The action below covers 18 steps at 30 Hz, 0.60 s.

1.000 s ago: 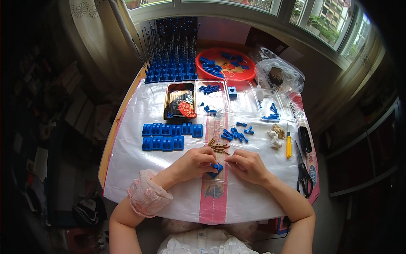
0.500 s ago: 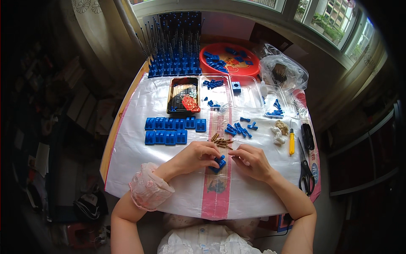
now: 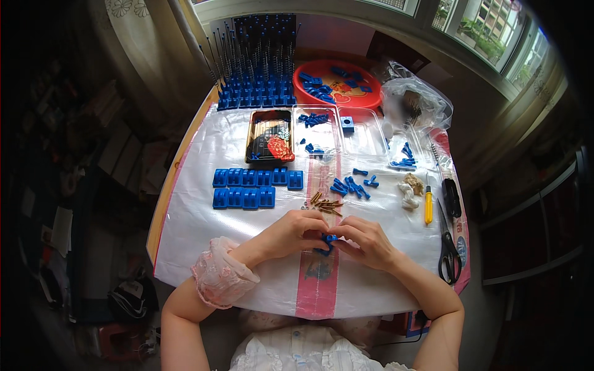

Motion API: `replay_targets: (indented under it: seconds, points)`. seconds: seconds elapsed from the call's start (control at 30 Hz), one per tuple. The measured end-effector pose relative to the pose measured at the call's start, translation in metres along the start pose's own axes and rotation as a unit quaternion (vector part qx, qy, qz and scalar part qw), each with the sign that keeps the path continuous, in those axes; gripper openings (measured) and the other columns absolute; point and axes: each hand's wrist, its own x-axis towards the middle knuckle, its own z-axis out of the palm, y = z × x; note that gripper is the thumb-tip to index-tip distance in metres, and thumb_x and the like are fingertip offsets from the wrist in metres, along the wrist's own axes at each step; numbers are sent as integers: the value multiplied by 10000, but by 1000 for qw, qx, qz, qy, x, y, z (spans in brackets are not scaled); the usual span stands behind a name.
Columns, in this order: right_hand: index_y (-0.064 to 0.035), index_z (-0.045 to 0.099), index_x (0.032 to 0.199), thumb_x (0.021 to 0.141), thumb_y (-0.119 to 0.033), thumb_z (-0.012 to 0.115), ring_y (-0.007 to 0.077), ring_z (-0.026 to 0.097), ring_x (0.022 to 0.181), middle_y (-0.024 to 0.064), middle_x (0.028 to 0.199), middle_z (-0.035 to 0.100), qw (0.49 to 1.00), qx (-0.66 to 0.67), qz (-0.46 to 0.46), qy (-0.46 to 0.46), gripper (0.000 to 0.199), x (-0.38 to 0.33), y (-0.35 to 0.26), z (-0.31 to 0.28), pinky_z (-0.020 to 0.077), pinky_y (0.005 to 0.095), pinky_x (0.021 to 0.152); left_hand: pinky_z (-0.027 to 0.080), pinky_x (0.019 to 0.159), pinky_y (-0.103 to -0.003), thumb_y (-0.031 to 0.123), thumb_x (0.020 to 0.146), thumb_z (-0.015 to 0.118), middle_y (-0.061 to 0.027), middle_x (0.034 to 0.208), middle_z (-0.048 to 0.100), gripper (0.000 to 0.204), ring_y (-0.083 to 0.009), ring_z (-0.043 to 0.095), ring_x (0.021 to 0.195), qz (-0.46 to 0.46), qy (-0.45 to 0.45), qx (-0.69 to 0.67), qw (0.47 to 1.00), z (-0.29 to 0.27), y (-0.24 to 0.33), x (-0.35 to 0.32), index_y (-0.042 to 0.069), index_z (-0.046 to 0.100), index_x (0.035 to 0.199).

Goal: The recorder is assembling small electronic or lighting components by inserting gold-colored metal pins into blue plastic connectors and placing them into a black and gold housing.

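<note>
blue part [image 3: 330,238] sits pinched by the fingers [image 3: 313,225] of left hand [image 3: 294,234] and right hand [image 3: 366,240], near brass pins [image 3: 327,204].

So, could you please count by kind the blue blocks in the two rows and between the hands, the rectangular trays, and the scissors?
Blue plastic blocks in the two rows: 10
Partly hidden blue plastic block between left hand and right hand: 1
Black rectangular plastic tray: 1
Clear rectangular plastic trays: 3
Black-handled metal scissors: 1
Total: 16
</note>
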Motion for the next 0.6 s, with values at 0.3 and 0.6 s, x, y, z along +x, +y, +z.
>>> replay_targets:
  seconds: [0.3,0.6]
  points:
    - [-71,659,1098,841,-95,774,290,669,815,91,924,647,1000,3,29,5,283,5,-11,0,548,401,693,563,737,-313,75,838,813,-87,969,666,189,-210,692,828,2,-1,9,1000,2,-3,0,0,714,982]
    - [-43,670,1092,852,-25,742,287,668,814,100,920,639,995,63,75,27,251,2,-8,7,540,382,685,557,814,-354,147,786,858,-118,1048,653,337,-270,678,925,11,-25,18,999,-3,1,1,5,704,1049]
